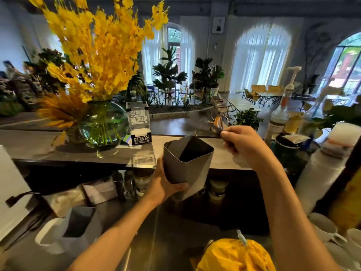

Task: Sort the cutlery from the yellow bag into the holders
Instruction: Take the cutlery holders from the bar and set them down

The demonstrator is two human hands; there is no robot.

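My left hand point(166, 184) grips a grey square holder point(187, 159) from below and lifts it, tilted, over the counter edge. Its dark inside looks empty. My right hand point(242, 143) is just right of the holder's rim and pinches a thin, motion-blurred piece of cutlery point(205, 127) that points left; its kind is unclear. A second grey holder point(78, 223) stands on the steel worktop at the lower left. The yellow bag point(234, 255) lies at the bottom edge, with a clear plastic piece point(242, 239) sticking out of its top.
A glass vase of yellow flowers point(101, 126) and an acrylic sign point(138, 122) stand on the raised counter point(58, 149). Pump bottles point(279, 114), stacked cups point(320, 173) and white mugs point(324, 227) crowd the right side. Jars sit under the counter shelf.
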